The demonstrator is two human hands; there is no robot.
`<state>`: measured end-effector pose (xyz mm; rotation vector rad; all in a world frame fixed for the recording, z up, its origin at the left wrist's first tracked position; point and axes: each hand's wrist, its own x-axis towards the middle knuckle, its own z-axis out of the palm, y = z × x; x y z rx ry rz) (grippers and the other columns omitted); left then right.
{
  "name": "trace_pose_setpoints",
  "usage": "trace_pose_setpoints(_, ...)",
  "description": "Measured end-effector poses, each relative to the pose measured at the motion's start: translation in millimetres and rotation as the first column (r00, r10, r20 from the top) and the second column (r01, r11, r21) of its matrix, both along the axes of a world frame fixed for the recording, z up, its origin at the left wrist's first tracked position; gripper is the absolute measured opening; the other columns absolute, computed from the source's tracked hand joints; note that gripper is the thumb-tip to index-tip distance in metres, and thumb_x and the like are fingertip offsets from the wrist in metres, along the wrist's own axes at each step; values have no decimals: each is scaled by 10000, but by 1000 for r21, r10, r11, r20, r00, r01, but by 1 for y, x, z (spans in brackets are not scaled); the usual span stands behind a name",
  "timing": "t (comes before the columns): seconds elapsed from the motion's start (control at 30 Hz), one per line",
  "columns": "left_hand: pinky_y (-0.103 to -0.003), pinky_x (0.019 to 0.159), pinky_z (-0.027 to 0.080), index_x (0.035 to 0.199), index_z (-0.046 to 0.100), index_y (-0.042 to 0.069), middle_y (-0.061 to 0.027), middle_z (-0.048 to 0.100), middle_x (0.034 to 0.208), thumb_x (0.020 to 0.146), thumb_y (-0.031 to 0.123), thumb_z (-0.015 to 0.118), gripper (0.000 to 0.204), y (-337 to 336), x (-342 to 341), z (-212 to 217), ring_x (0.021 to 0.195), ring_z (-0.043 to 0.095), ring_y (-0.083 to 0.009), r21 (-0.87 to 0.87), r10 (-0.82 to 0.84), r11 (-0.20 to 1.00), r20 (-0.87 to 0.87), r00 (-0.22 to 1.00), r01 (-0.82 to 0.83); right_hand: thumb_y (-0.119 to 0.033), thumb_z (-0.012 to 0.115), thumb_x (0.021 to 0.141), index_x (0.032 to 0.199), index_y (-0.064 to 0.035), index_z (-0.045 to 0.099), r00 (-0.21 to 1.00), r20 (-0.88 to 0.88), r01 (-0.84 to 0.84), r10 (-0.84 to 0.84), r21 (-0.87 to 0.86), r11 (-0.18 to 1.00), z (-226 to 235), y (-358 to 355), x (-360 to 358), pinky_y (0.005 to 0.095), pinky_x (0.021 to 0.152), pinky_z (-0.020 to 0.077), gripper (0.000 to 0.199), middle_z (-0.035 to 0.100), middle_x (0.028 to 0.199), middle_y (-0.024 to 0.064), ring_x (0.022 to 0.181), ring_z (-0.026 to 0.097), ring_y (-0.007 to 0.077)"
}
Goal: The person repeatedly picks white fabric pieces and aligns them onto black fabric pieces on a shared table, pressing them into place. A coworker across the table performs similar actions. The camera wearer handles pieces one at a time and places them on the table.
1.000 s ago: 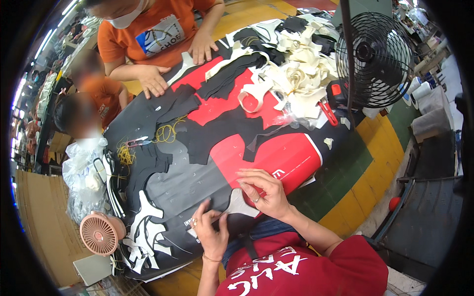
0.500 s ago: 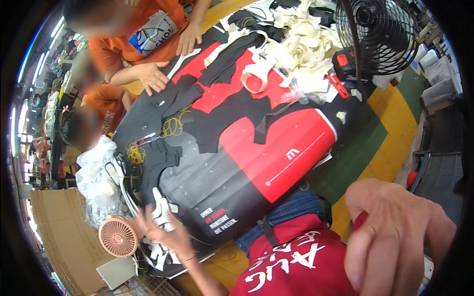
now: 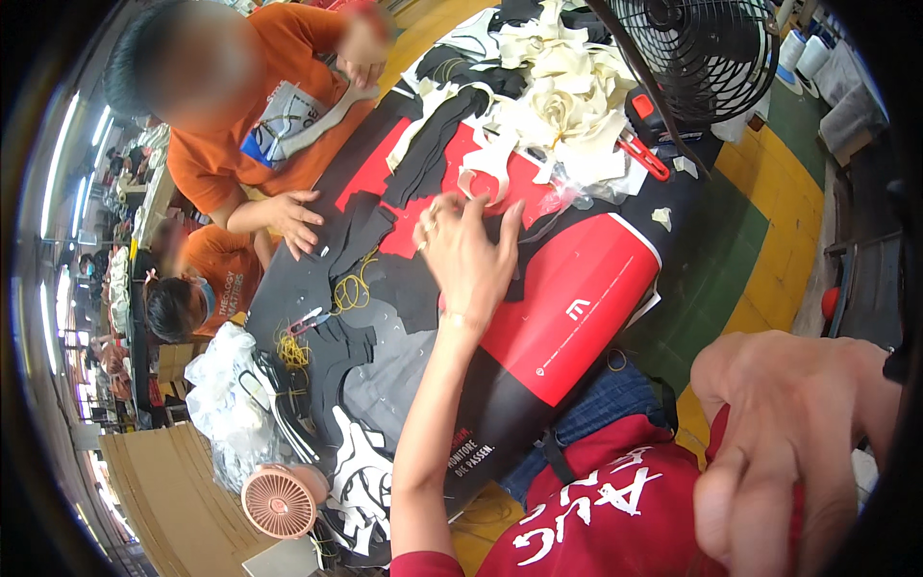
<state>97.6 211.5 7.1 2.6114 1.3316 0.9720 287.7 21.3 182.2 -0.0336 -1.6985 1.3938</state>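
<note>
My left hand (image 3: 466,252) reaches over the middle of the table, fingers apart and bent a little, nothing seen in them. Below it lie cut black fabric pieces (image 3: 409,288), on a red and black printed mat (image 3: 586,308). Whether the fingertips touch the fabric I cannot tell. Just beyond the fingers sits a cream cut-out piece (image 3: 488,168) with a rounded opening. My right hand (image 3: 788,433) is large and close at the lower right, its fingers bent and pressed together. What they hold, if anything, is hidden.
A person in orange (image 3: 221,144) across the table holds a long pale piece (image 3: 322,125); another sits at the left. Cream scraps (image 3: 567,96), a black fan (image 3: 692,48) and a red-handled tool (image 3: 642,157) lie far right. A pink fan (image 3: 279,502) stands near left.
My left hand has moved from the white pieces at the near left to the black fabric in the middle. The person opposite has lifted the pale piece. My right hand stays close and bent.
</note>
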Motion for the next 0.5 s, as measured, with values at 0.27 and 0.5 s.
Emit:
trace_pose_setpoints(0.27, -415, 910, 435, 952, 709, 54, -75, 715, 933, 871, 94, 712, 91, 38, 16, -5, 961, 649, -266, -7, -134, 990, 310, 941, 143, -247, 694, 951, 1105, 8, 660, 946, -168, 202, -276, -357, 912, -62, 39, 9, 370, 964, 479, 300, 703, 1128, 129, 1082, 656, 244)
trace_pose_setpoints(0.5, -334, 687, 525, 1170, 695, 62, -69, 736, 897, 778, -115, 680, 431, -58, -86, 54, 751, 682, -238, -241, -365, 870, 275, 890, 431, -460, 721, 899, 1287, -6, 602, 371, 296, 892, -880, 149, 426, -120, 85, -47, 418, 1089, 398, 608, 612, 1333, 163, 1263, 562, 300)
